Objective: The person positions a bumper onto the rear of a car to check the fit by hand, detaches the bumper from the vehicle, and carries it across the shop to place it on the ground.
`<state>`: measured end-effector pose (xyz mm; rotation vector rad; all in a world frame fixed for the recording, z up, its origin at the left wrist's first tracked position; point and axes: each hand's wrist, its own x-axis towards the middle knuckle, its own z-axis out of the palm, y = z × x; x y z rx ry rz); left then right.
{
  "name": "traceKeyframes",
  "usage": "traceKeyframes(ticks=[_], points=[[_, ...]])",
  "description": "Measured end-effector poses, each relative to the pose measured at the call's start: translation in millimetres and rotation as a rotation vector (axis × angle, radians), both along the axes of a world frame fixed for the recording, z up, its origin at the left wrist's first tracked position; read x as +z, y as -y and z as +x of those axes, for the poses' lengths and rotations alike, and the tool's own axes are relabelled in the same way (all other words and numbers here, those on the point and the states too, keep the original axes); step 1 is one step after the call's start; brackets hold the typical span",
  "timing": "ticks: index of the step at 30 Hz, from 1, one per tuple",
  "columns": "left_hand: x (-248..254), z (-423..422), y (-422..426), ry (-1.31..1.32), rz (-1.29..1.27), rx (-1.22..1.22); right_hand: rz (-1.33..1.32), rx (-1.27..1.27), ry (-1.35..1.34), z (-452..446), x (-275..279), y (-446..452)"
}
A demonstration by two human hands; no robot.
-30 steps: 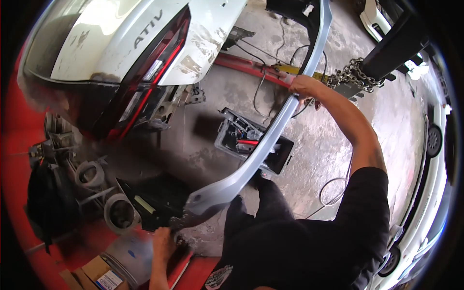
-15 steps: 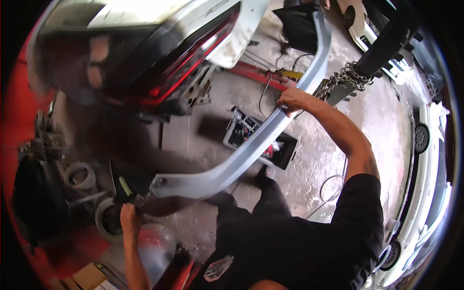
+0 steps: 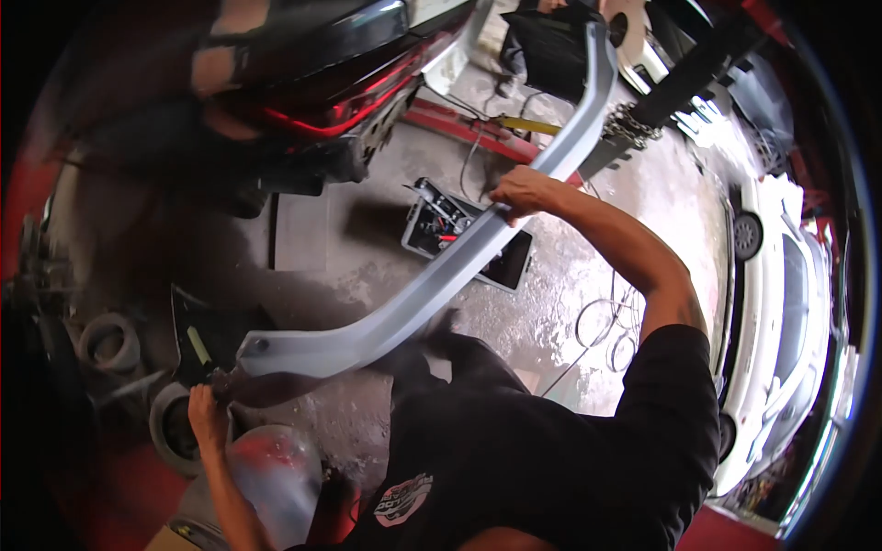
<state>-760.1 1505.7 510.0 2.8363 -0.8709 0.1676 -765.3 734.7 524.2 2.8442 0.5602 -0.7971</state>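
A long silver-grey bumper beam (image 3: 450, 273), bent at both ends, slants across in front of my body. My right hand (image 3: 522, 193) is closed over its upper middle, with the arm stretched out. Down at the near end, by a round hole, my left hand (image 3: 208, 415) is closed at the dark underside of the beam; its fingertips are partly hidden. Beyond the beam, the rear of a car (image 3: 303, 69) shows a red tail light (image 3: 354, 103). An open toolbox (image 3: 432, 230) with tools lies on the floor, partly behind the beam.
A dark post (image 3: 703, 78) wrapped with chain (image 3: 627, 127) stands by the beam's far end. Another person's leg (image 3: 512, 64) shows beside a black panel (image 3: 548, 55). A white car (image 3: 758, 349) is at right, cables (image 3: 606, 321) on the floor, round parts (image 3: 175, 427) at left.
My view has turned, so the beam and both hands sit further left in it. Both hands stay closed on the beam, and more of the white car shows at right.
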Motion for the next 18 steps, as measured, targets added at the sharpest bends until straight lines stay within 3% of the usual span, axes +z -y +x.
traceKeyframes(ticks=[6, 7, 9, 11, 13, 15, 18], points=[[12, -7, -64, 0.004, 0.062, 0.008, 0.009, 0.035, -0.035, -25, 52, -69], [6, -7, -93, -0.056, 0.205, 0.088, 0.047, 0.048, -0.022, -32, 57, -76], [5, -8, -123, 0.150, 0.286, -0.035, 0.150, 0.091, 0.027, -41, 57, -89], [24, -14, -132, 0.006, 0.224, 0.071, 0.178, 0.104, 0.029, -51, 46, -101], [40, -23, -145, 0.195, 0.280, 0.022, 0.207, 0.111, 0.047, -63, 50, -124], [51, -28, -166, 0.127, 0.285, 0.061, 0.226, 0.120, 0.081, -77, 56, -151], [60, -33, -198, -0.009, 0.488, 0.180, 0.250, 0.129, 0.087, -83, 56, -193]])
